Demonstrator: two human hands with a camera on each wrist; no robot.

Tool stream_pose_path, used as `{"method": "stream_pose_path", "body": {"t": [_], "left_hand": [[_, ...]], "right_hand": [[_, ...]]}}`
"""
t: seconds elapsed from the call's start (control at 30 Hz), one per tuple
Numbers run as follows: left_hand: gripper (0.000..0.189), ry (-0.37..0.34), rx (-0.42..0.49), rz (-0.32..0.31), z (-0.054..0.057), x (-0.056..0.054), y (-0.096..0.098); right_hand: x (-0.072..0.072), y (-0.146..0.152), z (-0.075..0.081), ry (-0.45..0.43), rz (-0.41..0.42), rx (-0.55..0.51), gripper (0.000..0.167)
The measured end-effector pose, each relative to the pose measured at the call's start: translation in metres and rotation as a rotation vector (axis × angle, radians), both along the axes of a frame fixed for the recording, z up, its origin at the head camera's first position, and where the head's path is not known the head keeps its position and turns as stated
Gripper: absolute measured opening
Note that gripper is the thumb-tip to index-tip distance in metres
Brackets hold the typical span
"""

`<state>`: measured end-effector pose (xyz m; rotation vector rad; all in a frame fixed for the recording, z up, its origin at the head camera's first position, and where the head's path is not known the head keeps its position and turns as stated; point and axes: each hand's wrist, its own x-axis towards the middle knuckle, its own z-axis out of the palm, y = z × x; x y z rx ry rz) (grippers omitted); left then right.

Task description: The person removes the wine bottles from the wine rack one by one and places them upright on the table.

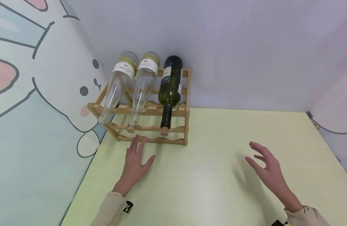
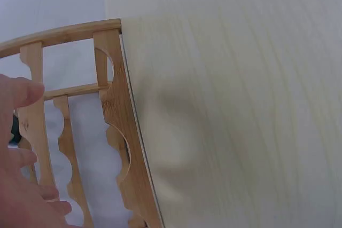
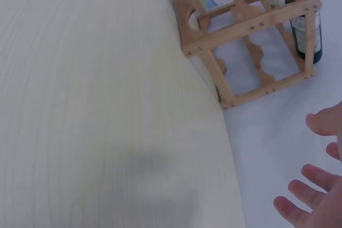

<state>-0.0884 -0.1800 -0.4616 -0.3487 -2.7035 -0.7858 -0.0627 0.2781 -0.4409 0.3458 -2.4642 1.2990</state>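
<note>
Wooden rack [image 1: 187,119]: standing just ahead of the left hand, bearing three sloping bottles, necks pointing toward the person.

Middle clear bottle [image 1: 143,86]: lying straight ahead of the left hand; its cork [image 1: 131,129] sitting just beyond the fingertips.

Left clear bottle [image 1: 115,88]: lying ahead and to the left of the left hand; no cork showing at its mouth.

Green bottle [image 1: 170,89]: lying ahead and to the right of the left hand, corked.

Left hand [image 1: 133,163]: holding nothing, fingers and thumb spreading apart; contact with the rack's low front rail, cannot tell.

Right hand [image 1: 268,168]: holding nothing, hovering well to the right of the rack, thumb standing apart from loosely bent fingers.

Counter [image 1: 204,150]: extending beneath both hands.

Back wall [image 1: 232,56]: rising beyond the rack. Printed wall panel [image 1: 49,125]: running along the left hand's outer side.

Handling note, as a judgement: work at the rack is calling for a low, unhurried approach, fingers keeping clear of the overhanging necks. Any bottle being handled is probably wanting one hand at the neck and the other under the body, clearing the notches before turning; the rack, seeming light, is wanting steadying.

Views: the head camera alone is showing all three bottles whole. The left wrist camera is showing the scalloped rails close to the fingers. The right wrist camera is showing the rack's end frame with its screw heads, and the green bottle's base projecting behind.
</note>
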Motion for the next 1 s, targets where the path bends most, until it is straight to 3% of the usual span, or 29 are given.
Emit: {"method": "stream_pose_path", "body": {"t": [0.13, 0.23, 0.4, 0.53, 0.77, 1.0], "left_hand": [[0.076, -0.048, 0.166, 0.017, 0.001, 0.001, -0.003], [0.069, -0.032, 0.283, 0.056, 0.005, 0.003, -0.005], [0.062, 0.025, 0.499, 0.120, 0.012, 0.005, -0.007], [0.058, 0.089, 0.635, 0.130, 0.018, 0.007, -0.008], [0.051, 0.202, 0.724, 0.136, 0.045, 0.015, -0.004], [0.050, 0.225, 0.780, 0.133, 0.048, 0.013, -0.005]], "right_hand": [[-0.001, -0.010, 0.013, 0.008, 0.048, -0.214, 0.052], [-0.002, -0.016, 0.022, -0.019, 0.073, -0.332, 0.048], [-0.005, -0.025, 0.029, -0.072, 0.072, -0.372, 0.047], [-0.009, -0.037, 0.030, -0.077, 0.084, -0.378, 0.047], [-0.022, -0.060, 0.035, -0.085, 0.138, -0.411, 0.046], [-0.036, -0.071, 0.032, -0.072, 0.229, -0.419, 0.046]]}}
